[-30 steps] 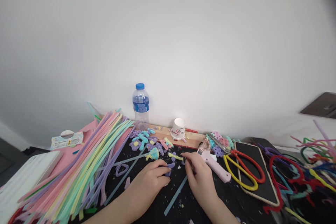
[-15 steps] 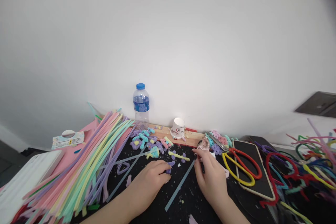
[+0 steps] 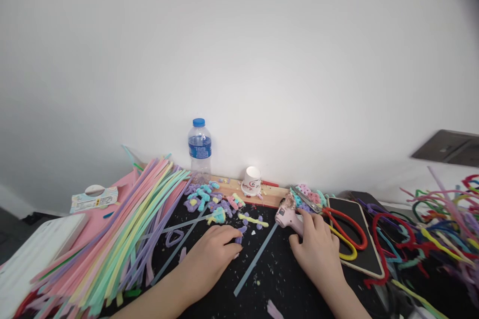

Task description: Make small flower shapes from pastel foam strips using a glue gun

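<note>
My left hand (image 3: 217, 251) is closed on a small purple pipe-cleaner piece (image 3: 241, 235), which pokes out past the fingertips. Over the handle of a pale pink glue gun (image 3: 287, 217), my right hand (image 3: 315, 239) has its fingers curled, the thumb on the near side. The gun's nozzle end points toward the wall. Between the hands lie a yellow and purple pipe-cleaner piece (image 3: 253, 220) and a translucent glue stick (image 3: 256, 260). Several finished-looking fuzzy shapes (image 3: 204, 195) in purple, blue and yellow sit beyond my left hand.
Long pastel pipe cleaners (image 3: 129, 239) spread at left. A water bottle (image 3: 199, 147) and an upturned paper cup (image 3: 252, 181) stand by the wall. Scissors (image 3: 346, 239) with red and yellow handles rest across a dark phone-like slab (image 3: 364, 244). Tangled coloured pipe cleaners (image 3: 445, 224) lie at right.
My right hand has let go of the yellow and purple piece, moved right and taken the glue gun's handle. My left hand stays put with the purple piece.
</note>
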`<act>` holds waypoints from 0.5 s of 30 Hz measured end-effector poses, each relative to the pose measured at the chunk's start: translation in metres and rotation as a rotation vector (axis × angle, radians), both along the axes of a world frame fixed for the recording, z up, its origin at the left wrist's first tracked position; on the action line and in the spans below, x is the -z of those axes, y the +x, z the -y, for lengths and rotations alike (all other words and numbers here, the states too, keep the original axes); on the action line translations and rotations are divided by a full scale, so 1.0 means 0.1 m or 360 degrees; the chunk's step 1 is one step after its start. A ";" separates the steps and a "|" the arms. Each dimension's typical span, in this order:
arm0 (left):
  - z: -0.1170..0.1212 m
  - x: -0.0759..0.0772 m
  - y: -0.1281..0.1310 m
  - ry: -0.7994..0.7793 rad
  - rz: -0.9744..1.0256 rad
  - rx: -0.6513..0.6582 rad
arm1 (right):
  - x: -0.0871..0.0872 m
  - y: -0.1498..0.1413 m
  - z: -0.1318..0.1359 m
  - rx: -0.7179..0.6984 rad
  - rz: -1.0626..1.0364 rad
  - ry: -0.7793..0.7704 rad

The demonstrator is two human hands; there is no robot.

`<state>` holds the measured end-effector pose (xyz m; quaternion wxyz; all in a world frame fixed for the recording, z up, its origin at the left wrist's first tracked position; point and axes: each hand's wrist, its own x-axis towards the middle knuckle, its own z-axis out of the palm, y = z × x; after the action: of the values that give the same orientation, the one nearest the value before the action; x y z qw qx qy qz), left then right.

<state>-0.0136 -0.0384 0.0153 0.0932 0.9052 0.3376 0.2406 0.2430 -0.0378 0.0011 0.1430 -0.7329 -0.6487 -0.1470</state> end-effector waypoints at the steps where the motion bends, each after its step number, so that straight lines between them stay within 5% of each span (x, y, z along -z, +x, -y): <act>1: 0.00 0.00 0.00 0.0005 0.0003 0.0015 | 0.00 0.00 -0.01 0.0004 -0.0001 -0.0011; 15: -0.01 -0.01 -0.01 -0.0148 0.0237 -0.0093 | 0.00 0.10 -0.04 -0.0031 -0.0215 0.0024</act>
<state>-0.0147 -0.0373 0.0164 0.1530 0.8693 0.3669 0.2939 0.2527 -0.0335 0.0011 0.1934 -0.7337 -0.6435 -0.1009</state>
